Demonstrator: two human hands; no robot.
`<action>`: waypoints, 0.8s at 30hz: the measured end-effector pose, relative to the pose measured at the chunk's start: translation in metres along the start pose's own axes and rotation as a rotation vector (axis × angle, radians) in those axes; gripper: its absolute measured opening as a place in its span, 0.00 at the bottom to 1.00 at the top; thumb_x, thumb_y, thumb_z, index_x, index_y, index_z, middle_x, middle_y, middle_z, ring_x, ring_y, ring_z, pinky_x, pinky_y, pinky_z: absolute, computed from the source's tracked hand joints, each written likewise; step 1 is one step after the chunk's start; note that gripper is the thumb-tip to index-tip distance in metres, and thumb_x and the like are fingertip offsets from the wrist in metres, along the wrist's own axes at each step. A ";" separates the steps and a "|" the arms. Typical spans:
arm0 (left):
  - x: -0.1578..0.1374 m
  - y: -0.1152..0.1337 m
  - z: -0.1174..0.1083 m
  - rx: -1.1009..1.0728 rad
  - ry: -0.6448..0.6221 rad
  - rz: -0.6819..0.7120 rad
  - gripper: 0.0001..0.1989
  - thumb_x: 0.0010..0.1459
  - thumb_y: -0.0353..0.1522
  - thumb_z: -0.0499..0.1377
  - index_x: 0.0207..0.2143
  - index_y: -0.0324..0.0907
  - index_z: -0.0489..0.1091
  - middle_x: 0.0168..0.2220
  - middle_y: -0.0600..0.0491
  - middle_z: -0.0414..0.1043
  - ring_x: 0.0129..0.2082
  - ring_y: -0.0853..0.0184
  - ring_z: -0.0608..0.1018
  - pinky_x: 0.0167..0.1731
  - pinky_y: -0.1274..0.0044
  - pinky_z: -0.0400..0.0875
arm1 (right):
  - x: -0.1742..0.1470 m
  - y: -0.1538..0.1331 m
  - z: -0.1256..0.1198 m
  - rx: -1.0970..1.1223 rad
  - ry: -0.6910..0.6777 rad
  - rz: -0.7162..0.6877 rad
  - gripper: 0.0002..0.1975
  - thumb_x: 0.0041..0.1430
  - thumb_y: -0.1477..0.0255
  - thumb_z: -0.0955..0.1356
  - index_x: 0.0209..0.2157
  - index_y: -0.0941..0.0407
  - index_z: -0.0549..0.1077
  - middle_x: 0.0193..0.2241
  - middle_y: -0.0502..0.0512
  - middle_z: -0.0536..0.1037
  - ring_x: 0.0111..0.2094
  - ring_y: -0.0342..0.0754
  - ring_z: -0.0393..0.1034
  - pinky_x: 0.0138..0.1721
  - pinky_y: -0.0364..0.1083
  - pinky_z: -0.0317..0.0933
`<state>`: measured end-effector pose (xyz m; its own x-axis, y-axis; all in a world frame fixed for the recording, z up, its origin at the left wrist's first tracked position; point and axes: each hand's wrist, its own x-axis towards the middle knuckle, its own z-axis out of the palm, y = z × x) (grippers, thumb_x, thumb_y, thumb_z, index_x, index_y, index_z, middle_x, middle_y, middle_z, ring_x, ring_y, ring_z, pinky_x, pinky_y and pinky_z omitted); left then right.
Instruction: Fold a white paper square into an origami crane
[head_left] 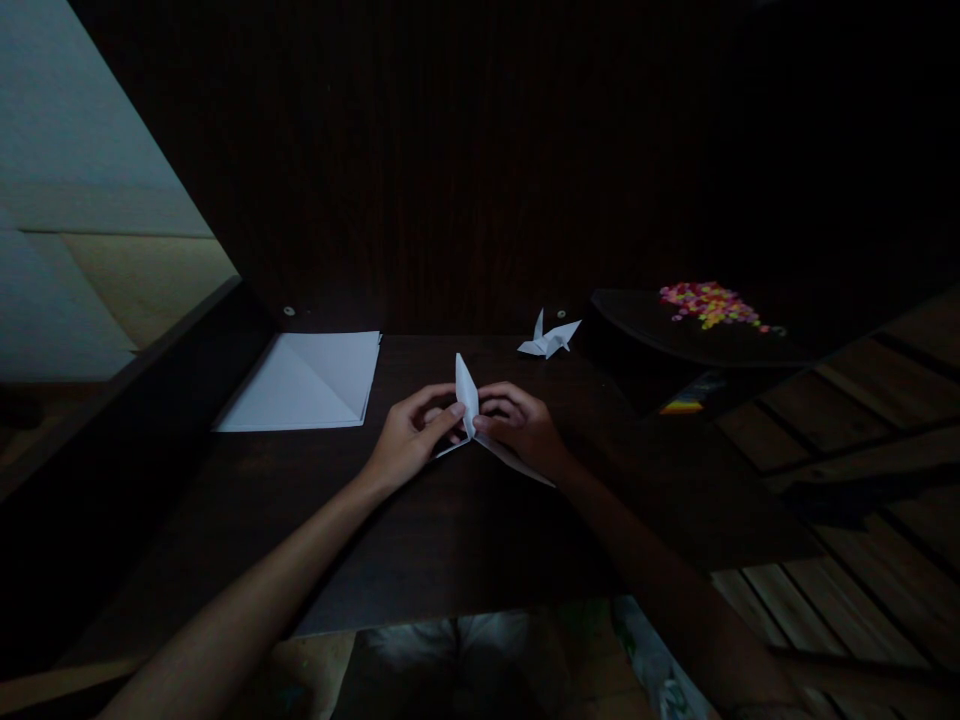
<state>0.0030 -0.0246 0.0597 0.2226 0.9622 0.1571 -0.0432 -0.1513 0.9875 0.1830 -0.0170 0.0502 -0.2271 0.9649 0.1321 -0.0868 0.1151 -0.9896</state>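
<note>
Between my two hands stands a partly folded piece of white paper (466, 392), with one narrow point upward and flaps spreading low to both sides. My left hand (417, 432) pinches its left side, the thumb pressed on the paper. From the right, my right hand (521, 428) grips it with thumb and curled fingers, and a long flap runs beneath that palm. Behind my right hand, a finished white origami crane (551, 342) rests on the dark table. To the left lies a stack of white square paper (307, 385), its top sheet creased diagonally.
A dark wooden panel (420, 180) rises behind the dark tabletop (390, 550). On a dark shelf at the right, pink and yellow small pieces (712, 304) lie heaped. A raised dark edge (127, 390) borders the left side. Wooden slats (862, 600) show below right.
</note>
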 end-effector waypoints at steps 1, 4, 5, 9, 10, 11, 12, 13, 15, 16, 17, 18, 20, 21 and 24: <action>0.000 0.000 0.000 -0.009 -0.003 -0.010 0.22 0.52 0.41 0.64 0.47 0.38 0.72 0.31 0.52 0.78 0.25 0.68 0.77 0.29 0.76 0.73 | 0.001 0.000 0.000 0.015 0.005 0.035 0.18 0.43 0.66 0.76 0.37 0.53 0.73 0.34 0.51 0.76 0.36 0.47 0.71 0.38 0.47 0.65; 0.001 -0.001 -0.001 -0.047 -0.005 -0.052 0.24 0.51 0.41 0.65 0.48 0.38 0.72 0.35 0.49 0.79 0.29 0.65 0.79 0.29 0.75 0.73 | 0.003 0.001 -0.001 0.051 0.004 0.132 0.19 0.43 0.63 0.76 0.37 0.54 0.73 0.29 0.50 0.77 0.31 0.46 0.71 0.37 0.47 0.64; 0.002 -0.002 -0.001 -0.058 -0.003 -0.069 0.24 0.50 0.41 0.65 0.48 0.38 0.73 0.36 0.49 0.79 0.30 0.64 0.79 0.29 0.75 0.73 | 0.004 0.002 -0.001 0.052 0.009 0.156 0.18 0.43 0.63 0.76 0.36 0.54 0.73 0.29 0.50 0.77 0.31 0.46 0.71 0.36 0.46 0.64; 0.004 -0.006 -0.002 -0.093 0.017 -0.160 0.24 0.47 0.40 0.68 0.45 0.38 0.74 0.39 0.47 0.79 0.35 0.61 0.79 0.35 0.73 0.73 | 0.006 0.004 0.001 0.044 0.043 0.256 0.18 0.39 0.61 0.77 0.32 0.55 0.74 0.31 0.50 0.77 0.32 0.45 0.71 0.34 0.45 0.62; 0.005 -0.007 -0.002 -0.105 0.016 -0.181 0.24 0.46 0.40 0.68 0.45 0.38 0.74 0.40 0.47 0.78 0.37 0.60 0.79 0.37 0.72 0.73 | 0.006 0.003 0.002 0.056 0.050 0.291 0.19 0.38 0.61 0.77 0.31 0.55 0.74 0.31 0.49 0.77 0.31 0.45 0.71 0.33 0.44 0.62; 0.006 -0.008 -0.002 -0.119 0.010 -0.200 0.24 0.45 0.40 0.69 0.45 0.37 0.74 0.42 0.46 0.78 0.39 0.60 0.79 0.40 0.71 0.72 | 0.006 0.002 0.003 0.074 0.057 0.325 0.20 0.37 0.61 0.77 0.31 0.55 0.74 0.30 0.49 0.77 0.30 0.44 0.70 0.32 0.44 0.61; 0.006 -0.009 -0.003 -0.132 0.000 -0.214 0.25 0.45 0.39 0.69 0.45 0.37 0.74 0.43 0.46 0.78 0.41 0.59 0.79 0.42 0.71 0.72 | 0.006 0.001 0.004 0.093 0.064 0.355 0.20 0.36 0.60 0.77 0.31 0.55 0.74 0.29 0.48 0.77 0.29 0.44 0.70 0.32 0.44 0.60; 0.007 -0.010 -0.003 -0.141 -0.011 -0.223 0.25 0.45 0.39 0.69 0.45 0.37 0.74 0.44 0.45 0.77 0.42 0.59 0.79 0.44 0.71 0.71 | 0.006 0.000 0.004 0.111 0.069 0.379 0.21 0.35 0.60 0.78 0.30 0.55 0.73 0.28 0.48 0.76 0.29 0.43 0.70 0.31 0.43 0.59; 0.007 -0.010 -0.004 -0.153 -0.035 -0.233 0.24 0.44 0.38 0.70 0.44 0.37 0.73 0.46 0.45 0.76 0.43 0.61 0.78 0.45 0.72 0.70 | 0.007 -0.001 0.004 0.135 0.074 0.404 0.21 0.33 0.60 0.78 0.29 0.56 0.73 0.26 0.47 0.75 0.28 0.43 0.69 0.31 0.43 0.59; 0.007 -0.010 -0.004 -0.157 -0.045 -0.233 0.24 0.43 0.37 0.70 0.43 0.37 0.73 0.46 0.45 0.76 0.42 0.62 0.79 0.43 0.73 0.71 | 0.007 -0.002 0.004 0.144 0.071 0.409 0.21 0.33 0.60 0.78 0.28 0.56 0.73 0.25 0.47 0.75 0.27 0.43 0.68 0.30 0.43 0.58; 0.007 -0.010 -0.005 -0.162 -0.056 -0.234 0.24 0.42 0.36 0.71 0.43 0.38 0.72 0.46 0.45 0.76 0.39 0.63 0.79 0.41 0.73 0.72 | 0.007 -0.001 0.003 0.152 0.066 0.412 0.20 0.34 0.60 0.78 0.28 0.56 0.73 0.24 0.46 0.75 0.27 0.43 0.68 0.30 0.43 0.58; 0.006 -0.009 -0.005 -0.169 -0.072 -0.233 0.24 0.41 0.35 0.71 0.41 0.38 0.71 0.47 0.45 0.76 0.36 0.65 0.80 0.39 0.74 0.72 | 0.008 -0.001 0.001 0.159 0.060 0.412 0.20 0.35 0.60 0.78 0.28 0.56 0.73 0.24 0.46 0.75 0.26 0.43 0.68 0.30 0.43 0.58; 0.005 -0.008 -0.007 -0.171 -0.113 -0.224 0.22 0.40 0.33 0.72 0.38 0.39 0.70 0.50 0.45 0.74 0.32 0.67 0.80 0.35 0.74 0.73 | 0.009 0.002 -0.002 0.170 0.049 0.399 0.18 0.37 0.60 0.77 0.28 0.56 0.74 0.24 0.47 0.75 0.26 0.43 0.68 0.30 0.43 0.58; 0.004 -0.007 -0.007 -0.161 -0.133 -0.216 0.20 0.40 0.33 0.71 0.37 0.39 0.70 0.53 0.44 0.72 0.32 0.68 0.80 0.35 0.74 0.73 | 0.009 0.004 -0.003 0.173 0.047 0.386 0.17 0.39 0.60 0.77 0.27 0.55 0.74 0.24 0.47 0.75 0.27 0.44 0.69 0.30 0.44 0.59; 0.003 -0.004 -0.009 -0.097 -0.174 -0.169 0.15 0.43 0.34 0.70 0.33 0.38 0.72 0.56 0.41 0.68 0.38 0.63 0.80 0.39 0.70 0.73 | 0.011 0.009 -0.006 0.174 0.052 0.351 0.15 0.41 0.60 0.76 0.27 0.55 0.75 0.24 0.49 0.76 0.27 0.44 0.69 0.29 0.44 0.60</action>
<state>-0.0046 -0.0195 0.0561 0.3988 0.9170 -0.0027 -0.0825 0.0388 0.9958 0.1857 -0.0034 0.0422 -0.2235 0.9496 -0.2197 -0.1765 -0.2611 -0.9490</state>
